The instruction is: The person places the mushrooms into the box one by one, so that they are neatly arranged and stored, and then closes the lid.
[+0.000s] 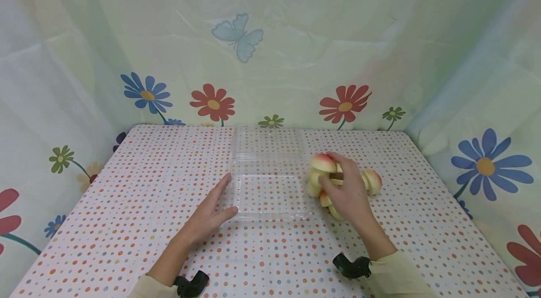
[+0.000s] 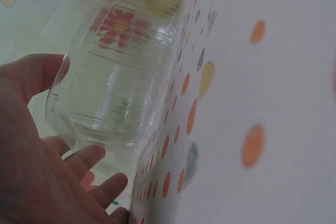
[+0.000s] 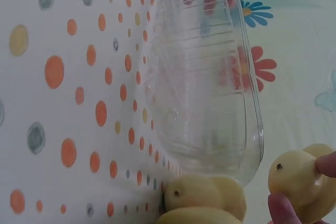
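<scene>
While a flowered backdrop (image 1: pixel 296 68) hangs behind and to either side, a dotted table (image 1: pixel 270 255) bears everything in hand. Near its middle, in front of the person, stands a clear container (image 1: pixel 270 197); clock directions run from there, with twelve pointing away from the person. Its lid (image 1: pixel 269 143) lies folded back at twelve, which leaves the container uncovered from above. The left hand (image 1: pixel 209 216) rests against the side between eight and nine, fingers spread and relaxed, touching the plastic without clasping it; this looks like a brace, since so light a box could slide. At three o'clock the right hand (image 1: pixel 348 194) grasps one yellowish peach (image 3: pixel 293 182) between thumb and fingers, a pinch that leaves much of the fruit bare. That peach is raised off the table. Other peaches (image 3: pixel 202 198) lie around three o'clock, some just beside the container, probably to make for a short reach. How many there are I cannot tell, because the right hand hides part of the group.
</scene>
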The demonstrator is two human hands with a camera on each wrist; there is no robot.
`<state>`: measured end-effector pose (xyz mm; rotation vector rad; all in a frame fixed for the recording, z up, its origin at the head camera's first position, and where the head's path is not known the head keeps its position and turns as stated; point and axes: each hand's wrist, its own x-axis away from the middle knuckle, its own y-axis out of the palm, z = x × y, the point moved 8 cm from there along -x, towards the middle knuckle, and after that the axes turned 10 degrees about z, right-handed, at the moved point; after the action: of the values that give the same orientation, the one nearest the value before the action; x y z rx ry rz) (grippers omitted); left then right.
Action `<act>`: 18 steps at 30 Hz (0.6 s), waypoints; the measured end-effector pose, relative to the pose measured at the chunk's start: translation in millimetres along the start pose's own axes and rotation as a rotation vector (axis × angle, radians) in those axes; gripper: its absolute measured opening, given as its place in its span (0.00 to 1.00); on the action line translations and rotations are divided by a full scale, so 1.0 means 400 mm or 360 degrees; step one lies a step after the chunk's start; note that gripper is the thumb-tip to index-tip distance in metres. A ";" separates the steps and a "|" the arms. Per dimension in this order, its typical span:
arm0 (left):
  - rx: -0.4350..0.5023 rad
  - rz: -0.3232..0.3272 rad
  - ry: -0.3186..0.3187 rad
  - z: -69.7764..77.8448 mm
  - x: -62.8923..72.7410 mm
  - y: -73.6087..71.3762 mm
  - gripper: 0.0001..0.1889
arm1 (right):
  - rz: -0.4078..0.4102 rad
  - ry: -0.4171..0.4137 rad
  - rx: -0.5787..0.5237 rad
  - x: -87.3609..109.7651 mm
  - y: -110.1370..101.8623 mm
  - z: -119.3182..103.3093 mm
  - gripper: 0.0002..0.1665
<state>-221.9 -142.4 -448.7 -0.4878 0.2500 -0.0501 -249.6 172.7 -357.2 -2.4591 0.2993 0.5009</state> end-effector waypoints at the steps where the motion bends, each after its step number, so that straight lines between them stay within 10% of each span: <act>1: -0.0004 0.0001 -0.0001 0.000 0.000 0.001 0.44 | -0.0006 -0.0010 -0.0010 0.000 0.005 -0.004 0.35; 18: -0.0050 0.0000 -0.0027 -0.006 -0.003 0.000 0.46 | -0.0106 -0.0012 -0.0045 -0.010 0.081 -0.038 0.36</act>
<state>-223.6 -143.3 -450.6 -0.5196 0.2343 -0.0423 -259.5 138.2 -360.9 -2.4852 0.2083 0.4888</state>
